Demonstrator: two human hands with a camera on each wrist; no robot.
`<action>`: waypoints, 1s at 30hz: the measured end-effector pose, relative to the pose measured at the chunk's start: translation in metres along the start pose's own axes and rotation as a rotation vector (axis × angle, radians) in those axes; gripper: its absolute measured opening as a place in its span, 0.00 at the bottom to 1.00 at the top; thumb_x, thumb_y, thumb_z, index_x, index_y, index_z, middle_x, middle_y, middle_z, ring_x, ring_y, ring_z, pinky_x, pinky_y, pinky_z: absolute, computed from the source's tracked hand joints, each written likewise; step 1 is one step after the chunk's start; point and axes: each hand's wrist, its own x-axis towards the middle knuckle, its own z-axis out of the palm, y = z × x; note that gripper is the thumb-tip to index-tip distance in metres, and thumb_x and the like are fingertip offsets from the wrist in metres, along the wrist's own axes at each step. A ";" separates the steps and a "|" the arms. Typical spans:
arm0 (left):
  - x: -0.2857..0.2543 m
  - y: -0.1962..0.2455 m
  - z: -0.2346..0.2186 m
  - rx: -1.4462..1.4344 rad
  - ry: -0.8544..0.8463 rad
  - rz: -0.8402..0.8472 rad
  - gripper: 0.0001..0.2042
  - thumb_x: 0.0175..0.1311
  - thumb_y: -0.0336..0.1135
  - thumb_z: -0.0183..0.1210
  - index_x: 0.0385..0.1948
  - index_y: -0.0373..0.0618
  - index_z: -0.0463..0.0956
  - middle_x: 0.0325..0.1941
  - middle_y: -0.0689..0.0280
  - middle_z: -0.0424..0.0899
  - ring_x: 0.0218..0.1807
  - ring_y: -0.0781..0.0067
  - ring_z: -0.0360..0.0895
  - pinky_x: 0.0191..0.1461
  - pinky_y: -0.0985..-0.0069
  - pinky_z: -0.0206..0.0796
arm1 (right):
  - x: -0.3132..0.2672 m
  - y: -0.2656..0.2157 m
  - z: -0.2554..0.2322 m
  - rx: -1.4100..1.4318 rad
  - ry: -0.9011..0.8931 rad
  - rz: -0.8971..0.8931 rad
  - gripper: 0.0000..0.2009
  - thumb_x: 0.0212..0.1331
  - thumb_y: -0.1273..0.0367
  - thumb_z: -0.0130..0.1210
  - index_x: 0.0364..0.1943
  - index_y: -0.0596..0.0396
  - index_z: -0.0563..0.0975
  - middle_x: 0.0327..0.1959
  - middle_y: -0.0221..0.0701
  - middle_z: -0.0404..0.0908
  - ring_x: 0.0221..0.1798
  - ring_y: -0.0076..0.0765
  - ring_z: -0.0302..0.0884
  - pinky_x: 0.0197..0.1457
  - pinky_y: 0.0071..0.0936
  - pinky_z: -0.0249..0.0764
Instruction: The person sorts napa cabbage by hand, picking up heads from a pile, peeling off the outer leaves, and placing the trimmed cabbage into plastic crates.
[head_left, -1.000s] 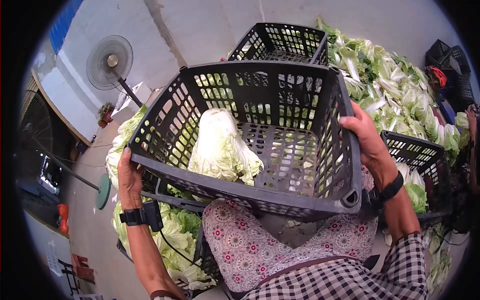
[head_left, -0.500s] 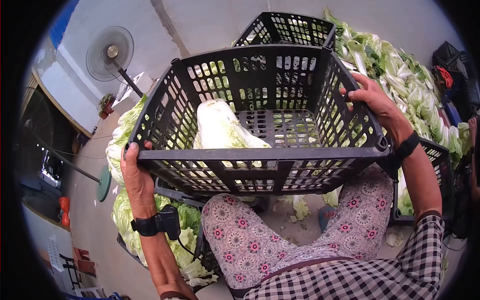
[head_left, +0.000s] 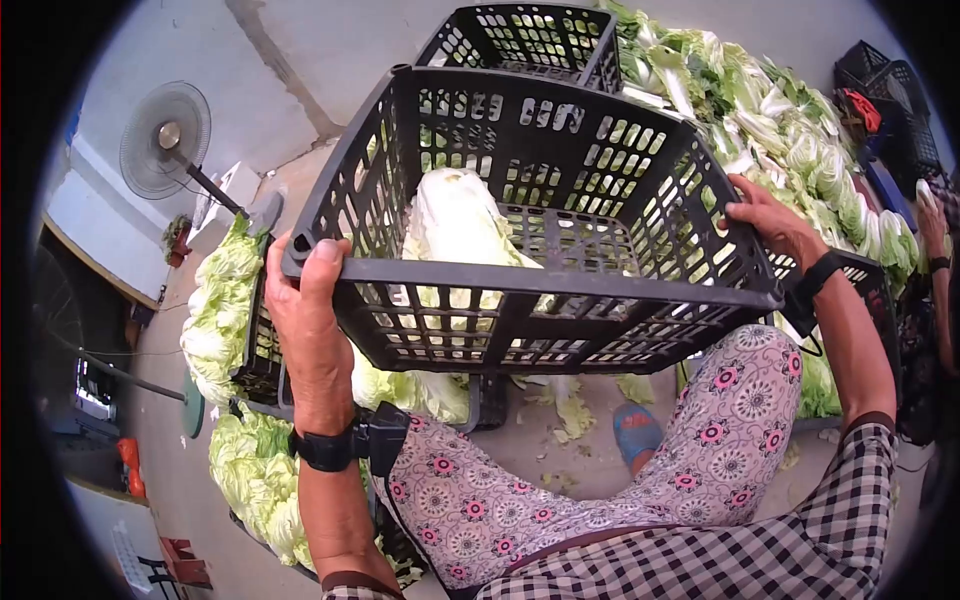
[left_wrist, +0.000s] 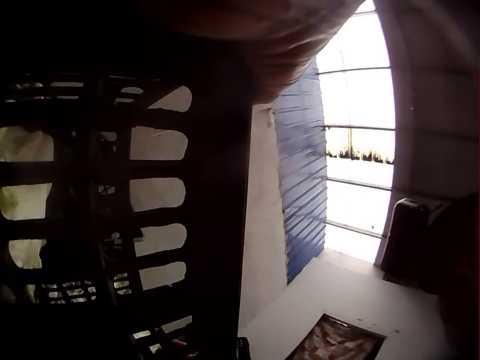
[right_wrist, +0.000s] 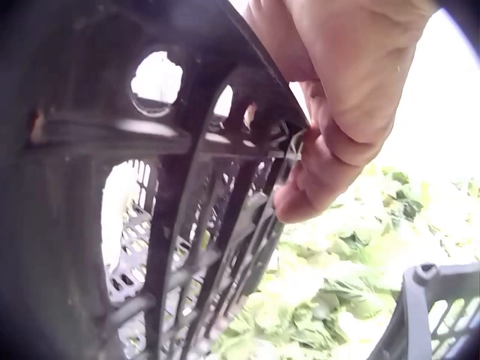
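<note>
My left fingers (head_left: 322, 262) and right fingers (head_left: 738, 208) curl round opposite ends of the black crate (head_left: 520, 280), gripping its rim. One pale cabbage (head_left: 455, 220) lies inside, toward my left; the crate is tilted above my knees.

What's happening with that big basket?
A person sitting down holds a black plastic crate with holes up above their lap. The left hand grips one end and the right hand grips the other. One pale green, leafy cabbage lies inside. A big heap of leafy cabbages is behind.
</note>
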 end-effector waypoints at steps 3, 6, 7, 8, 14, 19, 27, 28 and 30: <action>-0.011 0.010 0.015 0.071 -0.017 0.009 0.22 0.55 0.41 0.60 0.48 0.37 0.68 0.35 0.62 0.79 0.38 0.78 0.73 0.45 0.80 0.64 | 0.003 0.021 -0.012 -0.155 -0.039 0.051 0.29 0.58 0.75 0.50 0.65 0.58 0.54 0.45 0.36 0.72 0.36 0.29 0.75 0.35 0.27 0.80; -0.019 0.015 0.027 0.125 -0.054 0.014 0.23 0.55 0.42 0.60 0.48 0.38 0.68 0.35 0.63 0.79 0.38 0.78 0.72 0.46 0.80 0.63 | 0.004 0.022 -0.022 -0.380 -0.050 0.112 0.29 0.59 0.70 0.51 0.64 0.59 0.55 0.49 0.40 0.71 0.44 0.33 0.74 0.40 0.33 0.77; -0.021 0.016 0.030 0.155 -0.044 0.010 0.23 0.55 0.43 0.59 0.49 0.38 0.68 0.35 0.63 0.79 0.38 0.79 0.72 0.47 0.80 0.62 | 0.002 0.013 -0.024 -0.459 -0.053 0.130 0.29 0.59 0.68 0.51 0.64 0.59 0.56 0.51 0.41 0.71 0.46 0.35 0.73 0.42 0.35 0.77; -0.022 0.014 0.034 0.126 -0.052 0.001 0.24 0.55 0.43 0.60 0.50 0.37 0.67 0.35 0.63 0.79 0.38 0.79 0.72 0.47 0.80 0.62 | -0.001 0.001 -0.026 -0.531 -0.056 0.119 0.29 0.59 0.66 0.52 0.64 0.59 0.56 0.53 0.42 0.70 0.50 0.36 0.72 0.44 0.36 0.76; -0.020 0.014 0.057 0.163 -0.183 -0.006 0.22 0.53 0.43 0.64 0.43 0.40 0.69 0.31 0.71 0.73 0.32 0.83 0.68 0.36 0.83 0.63 | -0.010 -0.039 -0.029 -0.736 -0.052 0.028 0.33 0.57 0.55 0.54 0.64 0.57 0.60 0.61 0.47 0.66 0.60 0.44 0.67 0.53 0.38 0.69; -0.035 0.014 0.090 0.385 -0.160 0.128 0.22 0.51 0.41 0.61 0.42 0.36 0.68 0.35 0.60 0.72 0.37 0.67 0.70 0.44 0.70 0.64 | -0.017 -0.065 -0.041 -0.858 0.002 -0.129 0.30 0.55 0.58 0.52 0.60 0.61 0.65 0.54 0.47 0.72 0.53 0.41 0.72 0.50 0.35 0.71; -0.073 0.000 0.081 0.479 -0.190 0.254 0.29 0.45 0.38 0.62 0.49 0.33 0.63 0.48 0.48 0.68 0.49 0.49 0.68 0.57 0.61 0.59 | 0.062 -0.072 0.073 -0.774 -0.285 -0.212 0.36 0.55 0.48 0.52 0.61 0.62 0.63 0.55 0.44 0.72 0.51 0.38 0.73 0.51 0.34 0.71; -0.075 -0.002 0.078 0.468 -0.200 0.246 0.30 0.45 0.40 0.63 0.50 0.33 0.63 0.49 0.48 0.68 0.49 0.50 0.68 0.57 0.61 0.59 | 0.081 -0.067 0.090 -0.758 -0.331 -0.209 0.38 0.56 0.46 0.52 0.62 0.62 0.62 0.57 0.45 0.71 0.53 0.40 0.73 0.53 0.36 0.71; -0.076 -0.006 0.075 0.413 -0.204 0.231 0.33 0.46 0.45 0.64 0.50 0.33 0.62 0.50 0.49 0.67 0.49 0.54 0.68 0.56 0.62 0.59 | 0.101 -0.054 0.129 -0.768 -0.425 -0.068 0.41 0.54 0.42 0.51 0.63 0.62 0.60 0.59 0.48 0.68 0.56 0.43 0.71 0.56 0.40 0.71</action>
